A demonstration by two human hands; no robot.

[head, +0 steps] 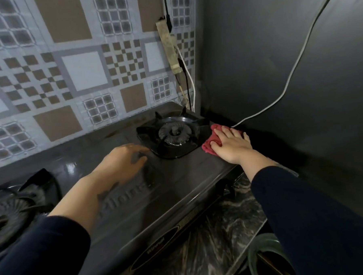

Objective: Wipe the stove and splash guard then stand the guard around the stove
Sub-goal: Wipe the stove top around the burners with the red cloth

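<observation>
**Red cloth pressed at the stove's right edge**

Right hand (232, 144) flat on a red cloth (212, 139), fingers spread and straight, pressing it onto the far right corner of the stove (120, 193), just beside the right burner (173, 134). Cloth bunched under palm and fingers, partly over the stove's right edge, close to the dark side panel (289, 79). Only a narrow strip of room between that edge and the panel.

Left hand (125, 159) blurred, over the glossy middle of the stove top, fingers loosely spread, holding nothing; whether touching the surface, cannot tell. Open bare top between the two burners; left burner (14, 207) cut off by the frame's left side.

Stove's back edge near the patterned tiled wall (67, 69). Front edge set back from the rim of the marbled counter (213, 236), a strip of counter showing in front.

Counted: two burners, two hands, two dark sleeves, one cloth. One power strip (168, 47) hanging on the wall in the corner, one white cable (298, 61) running across the side panel down to the corner behind the cloth. One greenish hose loop (264, 248) at lower right.
</observation>
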